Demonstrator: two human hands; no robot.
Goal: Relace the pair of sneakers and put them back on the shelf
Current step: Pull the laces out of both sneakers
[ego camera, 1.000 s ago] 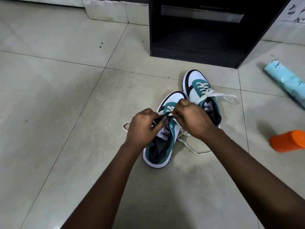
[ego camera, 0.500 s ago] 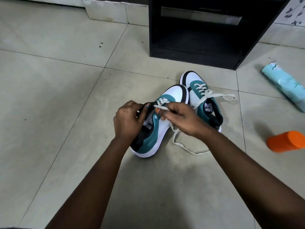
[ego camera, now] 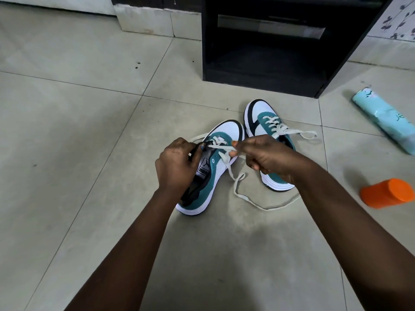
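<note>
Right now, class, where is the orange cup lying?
In the head view the orange cup lies on its side on the floor tiles at the far right, just right of the right forearm and nearer the camera than the light blue bottle.

A home: pale tiled floor (ego camera: 78, 122), a black shelf unit (ego camera: 269, 63) against the wall, flower-patterned wall tile (ego camera: 399, 21) beside it.

Both bare forearms reach forward from the bottom of the view and converge toward the middle. The left hand (ego camera: 177, 167) has its back turned up, fingers curled inward and gripping; its fingertips are hidden behind the knuckles, so what they clasp is unclear. The right hand (ego camera: 265, 156) sits level with it, just beside, thumb and forefinger pinched together, remaining fingers folded under.
</note>
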